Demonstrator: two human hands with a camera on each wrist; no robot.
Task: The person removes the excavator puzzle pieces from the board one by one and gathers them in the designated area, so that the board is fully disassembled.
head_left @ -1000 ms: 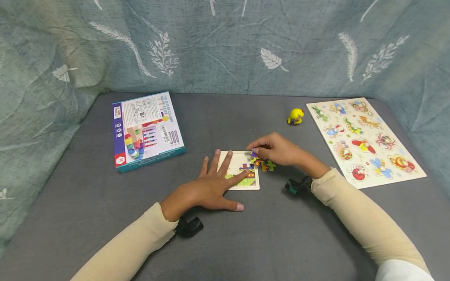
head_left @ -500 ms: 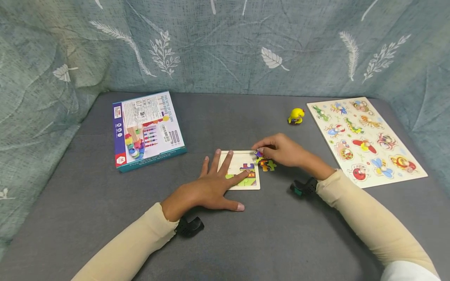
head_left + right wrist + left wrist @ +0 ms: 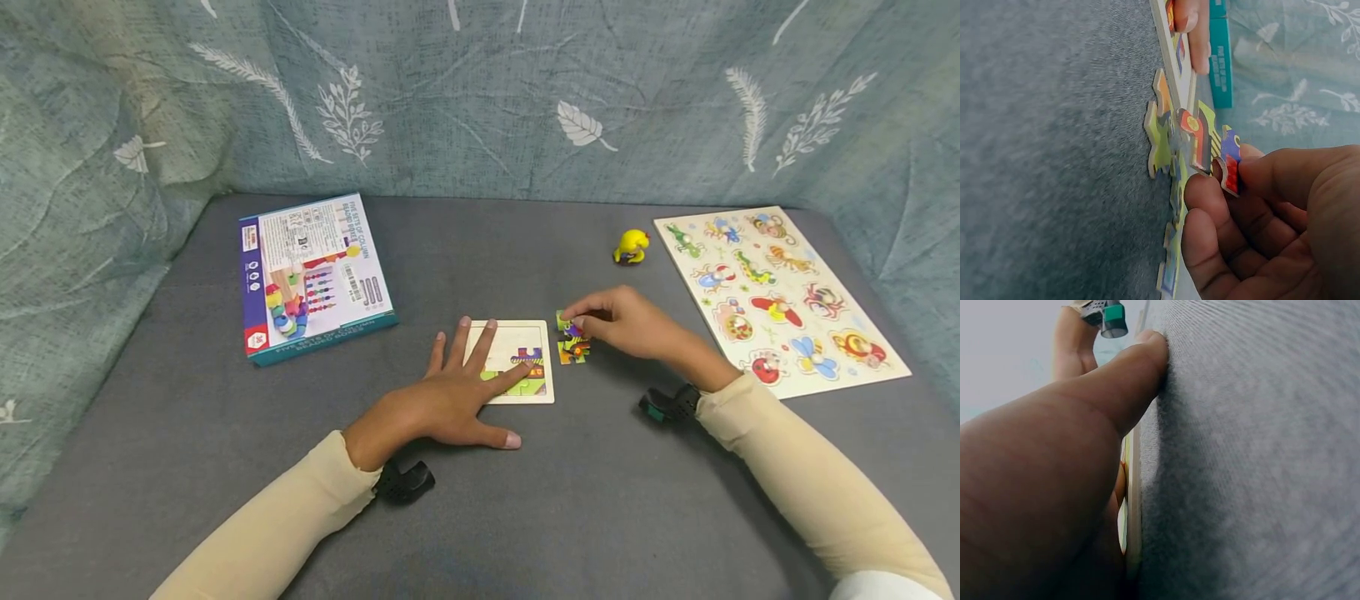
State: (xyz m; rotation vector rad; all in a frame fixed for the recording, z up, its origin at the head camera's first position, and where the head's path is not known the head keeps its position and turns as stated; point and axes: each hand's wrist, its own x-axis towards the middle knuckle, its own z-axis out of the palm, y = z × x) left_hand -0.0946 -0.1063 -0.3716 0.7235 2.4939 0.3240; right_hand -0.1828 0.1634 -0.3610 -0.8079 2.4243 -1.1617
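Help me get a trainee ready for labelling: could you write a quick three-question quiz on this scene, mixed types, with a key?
1. True or false: the spread left hand lies partly over the wooden puzzle tray.

2. What does the right hand pinch?
A) a bead
B) a puzzle piece
C) a crayon

3. In the head view, which small thing lies just left of the insect board, near its far end?

Key:
1. True
2. B
3. The yellow toy
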